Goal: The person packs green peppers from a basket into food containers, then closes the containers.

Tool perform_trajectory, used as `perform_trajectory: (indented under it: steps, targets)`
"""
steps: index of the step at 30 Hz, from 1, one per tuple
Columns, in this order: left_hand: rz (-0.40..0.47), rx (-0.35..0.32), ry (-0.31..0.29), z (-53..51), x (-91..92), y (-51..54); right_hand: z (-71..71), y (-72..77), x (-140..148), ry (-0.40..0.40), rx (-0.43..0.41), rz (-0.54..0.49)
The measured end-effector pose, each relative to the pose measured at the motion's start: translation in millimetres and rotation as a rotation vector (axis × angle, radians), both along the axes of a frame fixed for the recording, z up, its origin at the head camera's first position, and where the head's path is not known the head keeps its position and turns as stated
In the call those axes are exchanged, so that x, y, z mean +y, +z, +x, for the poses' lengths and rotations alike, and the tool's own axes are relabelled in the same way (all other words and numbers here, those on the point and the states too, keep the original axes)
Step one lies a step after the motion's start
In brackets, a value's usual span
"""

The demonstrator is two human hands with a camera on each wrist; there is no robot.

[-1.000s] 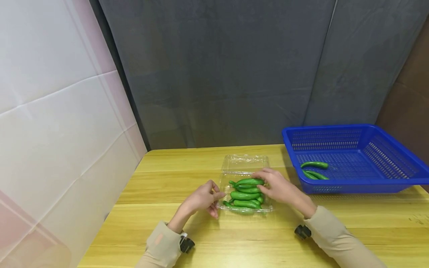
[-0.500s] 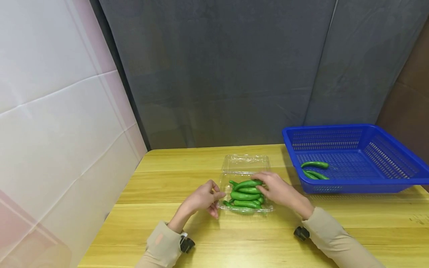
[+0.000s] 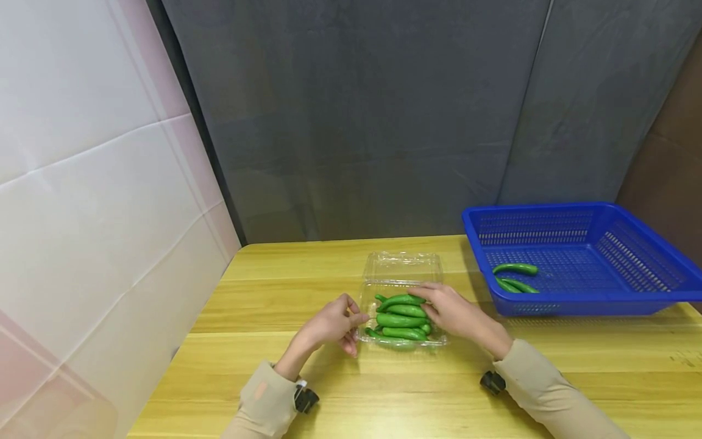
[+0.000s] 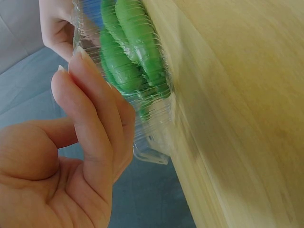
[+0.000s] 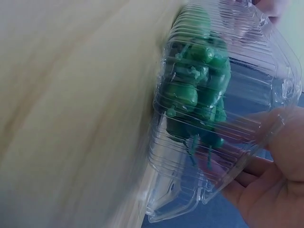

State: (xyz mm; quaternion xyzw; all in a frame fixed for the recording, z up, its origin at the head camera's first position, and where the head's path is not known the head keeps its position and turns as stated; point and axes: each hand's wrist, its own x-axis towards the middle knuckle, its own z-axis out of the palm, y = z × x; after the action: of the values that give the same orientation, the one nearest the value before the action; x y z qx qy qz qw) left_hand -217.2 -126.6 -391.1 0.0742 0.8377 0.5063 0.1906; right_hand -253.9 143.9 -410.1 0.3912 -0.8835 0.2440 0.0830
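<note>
Several green peppers (image 3: 401, 321) lie stacked crosswise in a clear plastic container (image 3: 370, 296), whose lid is folded back behind it. At the container's left rim is my left hand (image 3: 333, 322), its thumb and fingers pinching the edge; in the left wrist view the fingertips of this hand (image 4: 92, 114) meet the rim. Inside the right part, my right hand (image 3: 451, 309) holds the right end of the rear pepper (image 3: 399, 301) between fingers and thumb. The right wrist view shows the right hand (image 5: 278, 175) through and beside the clear wall.
A blue basket (image 3: 576, 297) stands at the right back, with a few green peppers (image 3: 515, 268) at its left side. A dark grey cloth hangs behind the wooden table (image 3: 274, 262), and a pale panel rises at the left.
My right hand has shifted slightly left and down over the container, and the rear pepper in its fingers has moved left. My left hand has stayed at the left rim.
</note>
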Motion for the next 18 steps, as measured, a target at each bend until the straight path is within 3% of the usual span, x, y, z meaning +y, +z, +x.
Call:
perform_trajectory:
  steps: [10,18]
  targets:
    - [0.006,-0.002,0.001,0.3,-0.1,1.0,0.1,1.3,0.8,-0.025,-0.016,-0.026]
    - [0.006,-0.002,-0.001,1.0,-0.3,1.6,0.2,6.7,2.7,-0.03,0.035,-0.039]
